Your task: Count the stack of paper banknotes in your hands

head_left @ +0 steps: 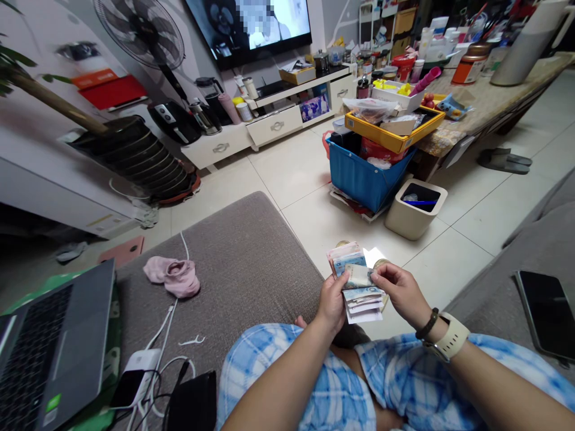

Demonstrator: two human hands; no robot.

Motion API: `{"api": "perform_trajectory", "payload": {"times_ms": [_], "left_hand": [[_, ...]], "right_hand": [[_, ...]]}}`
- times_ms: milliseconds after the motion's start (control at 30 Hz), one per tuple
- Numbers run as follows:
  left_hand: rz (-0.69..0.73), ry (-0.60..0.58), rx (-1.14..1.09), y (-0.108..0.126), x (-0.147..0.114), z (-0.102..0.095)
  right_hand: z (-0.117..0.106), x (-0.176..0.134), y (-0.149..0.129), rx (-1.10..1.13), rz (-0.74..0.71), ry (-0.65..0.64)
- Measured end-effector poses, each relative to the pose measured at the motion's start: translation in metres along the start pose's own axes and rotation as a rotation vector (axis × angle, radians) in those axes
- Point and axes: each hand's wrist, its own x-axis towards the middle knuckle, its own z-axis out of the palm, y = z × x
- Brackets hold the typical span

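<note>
Lapward of the beige bin (pixel 404 218), the left hand (pixel 333 301) grips banknotes (pixel 363 294), fingers closed; the right hand (pixel 401 290) pinches the top note (pixel 358 276), lengthwise between both thumbs.

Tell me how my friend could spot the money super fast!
Find the big grey-brown seat, then look past its right edge, above the blue-and-white checked cloth on someone's legs. There, the left hand and right hand hold the banknotes. Unlike the cloth and seat nearby, they're thin, layered paper with blue, pinkish and pale parts showing.
</note>
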Motion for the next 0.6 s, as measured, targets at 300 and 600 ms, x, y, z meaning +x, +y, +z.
{"api": "perform_trajectory", "payload": {"times_ms": [300, 600], "left_hand": [[0.043, 0.038, -0.034, -0.0003, 0.0027, 0.0004], [0.047, 0.074, -0.035, 0.0005, 0.0032, 0.0010]], "right_hand": [[0.0019, -0.0014, -0.0047, 0.013, -0.038, -0.019], [0.0032, -0.0029, -0.0091, 0.000, -0.056, -0.026]]}}
